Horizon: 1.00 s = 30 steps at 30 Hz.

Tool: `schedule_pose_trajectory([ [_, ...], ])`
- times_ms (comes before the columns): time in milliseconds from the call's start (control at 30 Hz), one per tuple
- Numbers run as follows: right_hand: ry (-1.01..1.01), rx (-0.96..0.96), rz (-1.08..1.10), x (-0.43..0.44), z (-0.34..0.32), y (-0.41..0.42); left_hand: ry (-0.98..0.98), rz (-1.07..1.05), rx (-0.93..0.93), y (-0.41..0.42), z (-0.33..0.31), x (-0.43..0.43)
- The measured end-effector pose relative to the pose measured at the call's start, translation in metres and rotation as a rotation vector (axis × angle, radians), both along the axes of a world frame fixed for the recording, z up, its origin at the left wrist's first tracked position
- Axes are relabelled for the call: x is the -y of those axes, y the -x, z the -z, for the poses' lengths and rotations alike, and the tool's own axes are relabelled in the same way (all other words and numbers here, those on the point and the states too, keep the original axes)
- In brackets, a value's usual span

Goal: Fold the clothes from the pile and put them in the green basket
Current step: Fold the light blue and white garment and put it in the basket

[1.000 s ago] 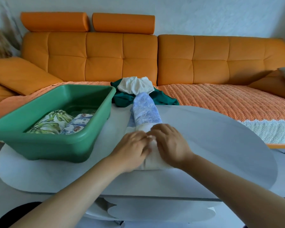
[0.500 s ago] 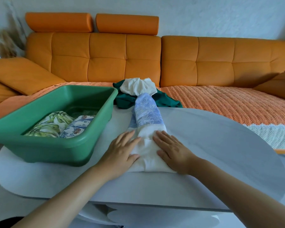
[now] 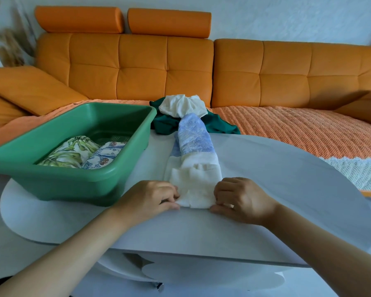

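The left hand [image 3: 152, 198] pinches the near left corner of the white and blue garment [image 3: 195, 168] with curled fingers. The right hand [image 3: 240, 200] pinches the near right corner the same way, and both sit low on the white table [image 3: 287, 189]. The garment lies as a long narrow strip running away from the person, its blue far end reaching the pile [image 3: 180, 108] of unfolded clothes at the table's back edge. If the near end is lifted and carried forward unevenly, the loosely layered side folds could spring open. The far end might also drag the pile's white piece along. Just left of the strip, the green basket [image 3: 58, 168] holds two folded pieces side by side, a leaf-print piece [image 3: 71, 151] and a blue floral piece [image 3: 104, 154], with some perforated bottom showing behind them.
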State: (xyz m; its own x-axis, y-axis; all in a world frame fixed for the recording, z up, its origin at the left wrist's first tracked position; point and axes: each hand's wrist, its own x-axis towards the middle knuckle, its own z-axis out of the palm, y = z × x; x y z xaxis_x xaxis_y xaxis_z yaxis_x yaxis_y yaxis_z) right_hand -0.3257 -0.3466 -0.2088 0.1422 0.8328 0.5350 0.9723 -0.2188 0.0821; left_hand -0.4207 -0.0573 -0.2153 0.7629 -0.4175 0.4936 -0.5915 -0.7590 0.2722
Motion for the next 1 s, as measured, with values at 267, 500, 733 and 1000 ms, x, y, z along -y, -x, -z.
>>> schedule_pose_trajectory([
  [267, -0.077, -0.063, 0.173, 0.021, -0.007, -0.011, 0.119, -0.129, -0.116, -0.006, -0.007, -0.017],
  [500, 0.057, 0.108, 0.122, -0.006, 0.002, -0.007, 0.016, -0.065, -0.023, -0.015, 0.002, -0.002],
  [733, 0.043, 0.083, 0.135, -0.004, 0.003, -0.014, -0.137, -0.061, 0.029, -0.016, 0.000, -0.007],
  [1000, 0.125, -0.038, 0.232, 0.018, -0.015, -0.011, -0.060, -0.077, 0.147, 0.005, -0.031, 0.004],
])
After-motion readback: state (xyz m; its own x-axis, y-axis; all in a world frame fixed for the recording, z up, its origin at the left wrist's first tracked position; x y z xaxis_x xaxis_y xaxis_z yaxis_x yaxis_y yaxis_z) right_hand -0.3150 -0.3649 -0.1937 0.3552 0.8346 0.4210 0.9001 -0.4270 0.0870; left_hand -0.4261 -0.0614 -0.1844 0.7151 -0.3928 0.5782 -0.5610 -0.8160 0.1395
